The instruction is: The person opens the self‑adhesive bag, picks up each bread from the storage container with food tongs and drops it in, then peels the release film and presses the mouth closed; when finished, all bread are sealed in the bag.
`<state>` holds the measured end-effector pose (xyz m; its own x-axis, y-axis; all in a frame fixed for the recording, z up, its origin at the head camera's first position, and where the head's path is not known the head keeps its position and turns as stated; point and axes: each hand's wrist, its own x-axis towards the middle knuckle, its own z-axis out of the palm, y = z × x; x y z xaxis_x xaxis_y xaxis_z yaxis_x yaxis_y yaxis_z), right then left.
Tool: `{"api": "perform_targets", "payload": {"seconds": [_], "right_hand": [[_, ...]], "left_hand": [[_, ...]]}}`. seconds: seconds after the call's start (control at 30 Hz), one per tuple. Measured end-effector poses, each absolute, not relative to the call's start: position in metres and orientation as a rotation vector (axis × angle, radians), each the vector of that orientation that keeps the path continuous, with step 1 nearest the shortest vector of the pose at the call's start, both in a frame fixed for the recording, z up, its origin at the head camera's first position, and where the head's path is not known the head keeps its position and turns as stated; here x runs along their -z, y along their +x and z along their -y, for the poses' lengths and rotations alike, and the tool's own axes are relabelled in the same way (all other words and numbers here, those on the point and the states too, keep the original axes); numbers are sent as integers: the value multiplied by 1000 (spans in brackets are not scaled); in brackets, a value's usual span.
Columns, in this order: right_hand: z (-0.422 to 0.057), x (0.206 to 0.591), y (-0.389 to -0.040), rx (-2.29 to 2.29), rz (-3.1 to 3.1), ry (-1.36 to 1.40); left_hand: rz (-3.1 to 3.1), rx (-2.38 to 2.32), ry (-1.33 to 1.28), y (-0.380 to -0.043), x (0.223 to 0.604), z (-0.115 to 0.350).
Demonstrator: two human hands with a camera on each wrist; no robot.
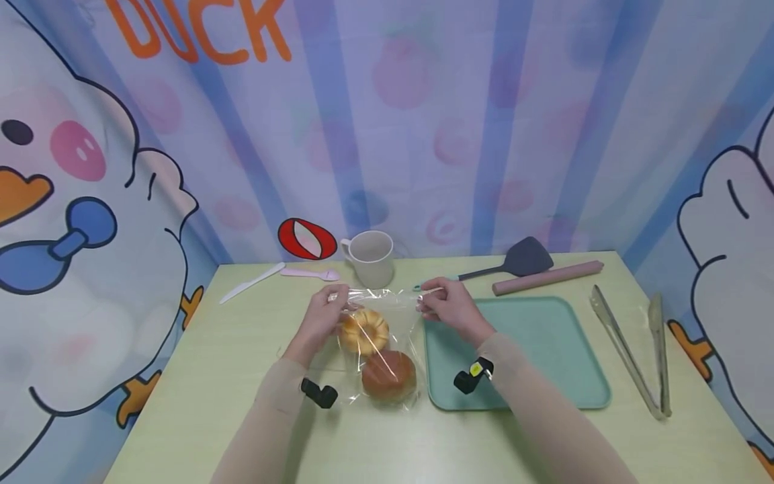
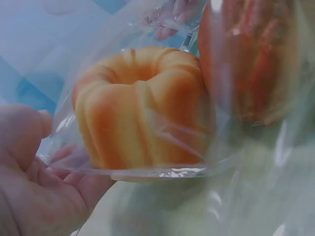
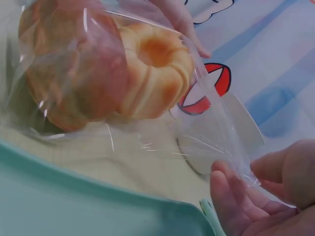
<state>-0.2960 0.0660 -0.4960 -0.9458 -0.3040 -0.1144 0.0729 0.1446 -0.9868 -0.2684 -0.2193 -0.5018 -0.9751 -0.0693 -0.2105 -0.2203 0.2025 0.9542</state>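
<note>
Both hands' grip pinches the clear bag (image 1: 381, 336) mouth; ring cake (image 1: 365, 330) lies just below left hand (image 1: 324, 316), right hand (image 1: 450, 308).

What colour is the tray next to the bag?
The tray is teal green; the head view shows it best.

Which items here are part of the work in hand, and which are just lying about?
In use: clear plastic bag, ring cake, round bun, left hand, right hand.
Lying about: teal tray, tongs, spatula, rolling pin, mug, plastic knife, pink spoon.
</note>
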Motion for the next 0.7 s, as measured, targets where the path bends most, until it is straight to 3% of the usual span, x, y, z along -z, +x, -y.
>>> {"api": "perform_targets", "payload": {"seconds": [0.37, 0.7], "right_hand": [[-80, 499, -293, 1732, -2150, -230], [-119, 495, -280, 1525, -2513, -416]], "left_hand": [[-2449, -1755, -226, -275, 515, 216], [-2735, -1491, -66, -271, 495, 230]]}}
